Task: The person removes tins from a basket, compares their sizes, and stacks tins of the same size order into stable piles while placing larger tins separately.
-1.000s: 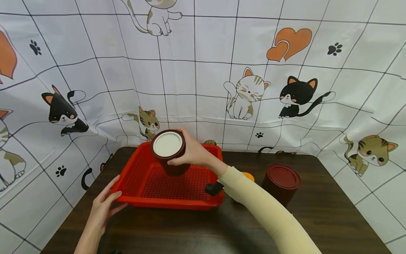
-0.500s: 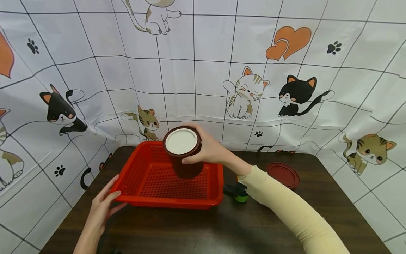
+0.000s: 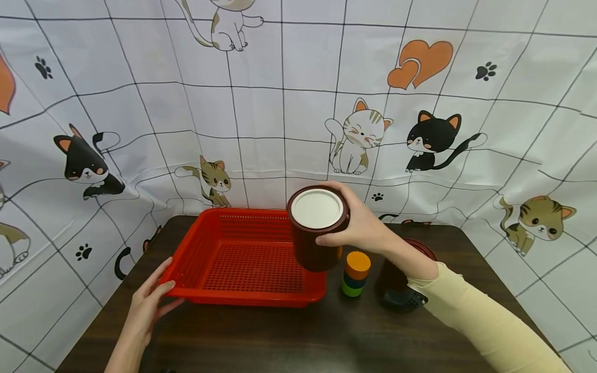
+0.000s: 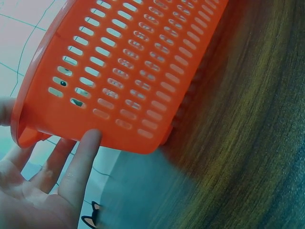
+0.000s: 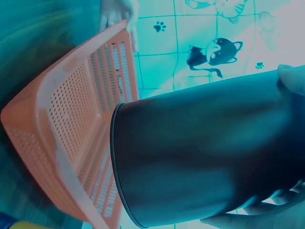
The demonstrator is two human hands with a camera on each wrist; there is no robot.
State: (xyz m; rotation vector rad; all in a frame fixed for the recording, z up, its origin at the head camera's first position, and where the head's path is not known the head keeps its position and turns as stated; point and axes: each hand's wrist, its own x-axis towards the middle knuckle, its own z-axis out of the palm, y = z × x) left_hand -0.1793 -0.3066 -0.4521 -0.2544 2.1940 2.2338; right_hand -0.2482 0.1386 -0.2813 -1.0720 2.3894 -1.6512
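Note:
My right hand grips a dark brown canister near its top, thumb on the near side. A cream disc shows inside the canister's brown upper rim. It is held up over the right end of a red plastic basket, whose slotted floor is bare where visible. In the right wrist view the canister fills much of the picture, with fingers at its far right end. My left hand holds the basket's near left corner, thumb at the rim. The left wrist view shows fingers against the basket's wall.
Right of the basket stands a stack of orange, dark blue and green round pieces. Behind my right wrist, partly hidden, is another dark brown canister with a reddish-brown lid. The dark wooden table meets a cat-print sheet behind.
My right hand has carried the canister rightward from above the basket's middle to its right end. The coloured stack has come into view. My left hand has stayed at the basket's corner.

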